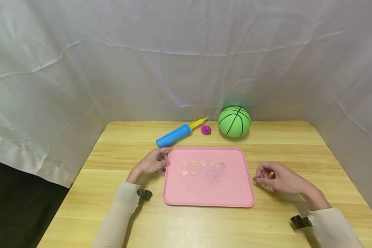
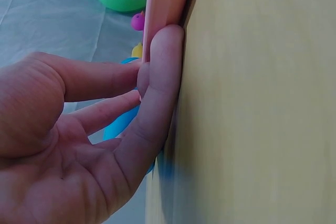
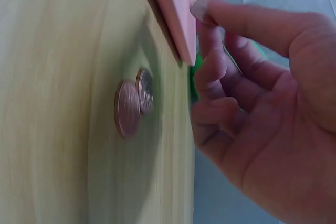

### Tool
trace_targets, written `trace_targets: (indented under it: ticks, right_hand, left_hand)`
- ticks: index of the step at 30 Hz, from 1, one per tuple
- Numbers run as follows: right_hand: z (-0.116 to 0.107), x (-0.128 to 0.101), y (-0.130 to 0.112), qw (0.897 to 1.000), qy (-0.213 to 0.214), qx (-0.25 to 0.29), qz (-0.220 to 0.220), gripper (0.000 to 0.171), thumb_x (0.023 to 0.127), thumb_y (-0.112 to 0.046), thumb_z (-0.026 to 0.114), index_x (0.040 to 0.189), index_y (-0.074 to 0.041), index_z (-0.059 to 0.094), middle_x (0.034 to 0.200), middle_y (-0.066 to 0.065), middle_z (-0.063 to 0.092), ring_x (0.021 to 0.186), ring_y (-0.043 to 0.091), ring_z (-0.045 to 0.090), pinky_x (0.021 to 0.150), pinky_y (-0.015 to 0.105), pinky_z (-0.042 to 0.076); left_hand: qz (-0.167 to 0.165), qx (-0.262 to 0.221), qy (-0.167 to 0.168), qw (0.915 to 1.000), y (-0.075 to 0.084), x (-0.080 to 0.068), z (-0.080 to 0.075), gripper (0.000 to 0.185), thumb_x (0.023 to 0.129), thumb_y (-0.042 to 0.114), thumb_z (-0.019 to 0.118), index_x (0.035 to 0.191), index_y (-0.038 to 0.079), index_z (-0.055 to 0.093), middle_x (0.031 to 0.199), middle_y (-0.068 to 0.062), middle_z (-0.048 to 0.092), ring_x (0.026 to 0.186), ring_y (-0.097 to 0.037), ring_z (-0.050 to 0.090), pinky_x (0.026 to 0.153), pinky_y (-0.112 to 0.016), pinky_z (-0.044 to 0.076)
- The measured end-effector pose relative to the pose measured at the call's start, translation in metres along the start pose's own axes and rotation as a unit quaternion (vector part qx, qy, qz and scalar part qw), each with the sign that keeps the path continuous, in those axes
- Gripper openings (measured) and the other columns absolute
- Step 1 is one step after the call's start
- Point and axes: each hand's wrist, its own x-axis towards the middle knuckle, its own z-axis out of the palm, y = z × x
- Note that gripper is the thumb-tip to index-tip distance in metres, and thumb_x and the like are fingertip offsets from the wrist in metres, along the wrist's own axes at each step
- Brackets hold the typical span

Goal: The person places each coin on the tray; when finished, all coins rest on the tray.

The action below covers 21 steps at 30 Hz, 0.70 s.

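Observation:
My left hand [image 1: 152,162] pinches the left rim of a pink tray [image 1: 209,196]; its thumb lies on the rim and a finger [image 2: 167,56] is against the outer side. Small copper-coloured coins lie in two rows on the tray: several in the back row, including one coin [image 1: 203,163], and two in front. Just right of the tray, my right hand [image 1: 280,179] hovers above the table, pinching a coin [image 1: 254,179] between thumb and fingertip. Under it, two coins [image 3: 127,109] lie close together on the wood, mostly hidden in the head view.
Behind the tray lie a blue hand pump [image 1: 175,135] with a yellow nozzle, a small purple rubber duck [image 1: 206,130] and a green ball [image 1: 234,121] with black lines. A pale curtain [image 1: 186,69] encloses the back and sides of the wooden table [image 1: 186,227].

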Motion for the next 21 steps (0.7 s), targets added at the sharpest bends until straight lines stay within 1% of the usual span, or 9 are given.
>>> trace_targets:
  ticks: [2,5,7,10,14,17,21]
  right_hand:
    - [0.003,0.003,-0.002,1.000,0.021,-0.013,0.007,0.008,0.102,-0.014,0.077,0.103,-0.013,0.070,0.088,0.002,0.065,0.073,0.008,0.060,0.056,0.023,0.058]
    - [0.010,0.010,-0.004,0.998,0.051,-0.022,0.021,0.008,0.102,-0.016,0.078,0.103,-0.014,0.070,0.088,0.001,0.065,0.072,0.007,0.058,0.054,0.022,0.056]
    - [0.015,0.014,-0.006,0.997,0.067,-0.018,0.034,0.008,0.102,-0.017,0.078,0.103,-0.014,0.071,0.089,0.002,0.065,0.071,0.007,0.057,0.053,0.023,0.054]
    - [0.023,0.022,-0.011,0.996,0.079,-0.012,0.048,0.011,0.101,-0.022,0.080,0.102,-0.015,0.072,0.089,0.003,0.067,0.073,0.009,0.057,0.056,0.022,0.054]
    - [0.032,0.035,-0.018,0.996,0.075,0.004,0.051,0.013,0.099,-0.024,0.082,0.101,-0.014,0.073,0.090,0.005,0.070,0.081,0.013,0.060,0.066,0.021,0.056]
    - [0.038,0.046,-0.023,0.997,0.062,0.011,0.048,0.013,0.098,-0.022,0.084,0.100,-0.014,0.074,0.092,0.005,0.073,0.083,0.016,0.064,0.066,0.022,0.060]
    - [0.046,0.058,-0.028,0.999,0.035,0.001,0.026,0.010,0.097,-0.020,0.084,0.099,-0.013,0.076,0.092,0.005,0.076,0.081,0.018,0.068,0.064,0.023,0.062]
  left_hand:
    - [0.000,-0.001,0.000,1.0000,0.000,-0.001,0.000,0.066,0.106,-0.007,0.056,0.169,0.001,0.037,0.116,-0.021,0.053,0.085,-0.022,0.063,0.071,-0.044,0.075]
    - [0.000,-0.001,-0.001,1.0000,0.000,-0.002,0.000,0.066,0.106,-0.007,0.056,0.169,0.001,0.037,0.115,-0.021,0.053,0.085,-0.022,0.063,0.071,-0.044,0.075]
    - [0.002,-0.001,-0.001,1.0000,0.000,-0.001,0.000,0.065,0.107,-0.007,0.056,0.169,0.001,0.037,0.115,-0.020,0.053,0.085,-0.022,0.062,0.070,-0.044,0.075]
    - [0.005,-0.002,-0.002,1.0000,-0.001,0.001,0.001,0.065,0.106,-0.007,0.057,0.168,0.000,0.037,0.114,-0.020,0.053,0.085,-0.021,0.062,0.070,-0.044,0.074]
    - [0.003,-0.002,-0.002,1.0000,0.001,0.001,0.000,0.066,0.106,-0.008,0.056,0.168,0.000,0.037,0.114,-0.021,0.053,0.084,-0.022,0.063,0.070,-0.045,0.075]
    - [0.006,-0.003,-0.002,1.0000,0.001,0.000,0.000,0.066,0.106,-0.008,0.055,0.168,0.000,0.037,0.115,-0.022,0.053,0.084,-0.022,0.063,0.070,-0.044,0.074]
    - [0.010,-0.002,-0.005,0.9999,-0.002,-0.002,0.000,0.066,0.106,-0.007,0.055,0.169,-0.001,0.036,0.114,-0.022,0.053,0.084,-0.022,0.063,0.069,-0.044,0.074]
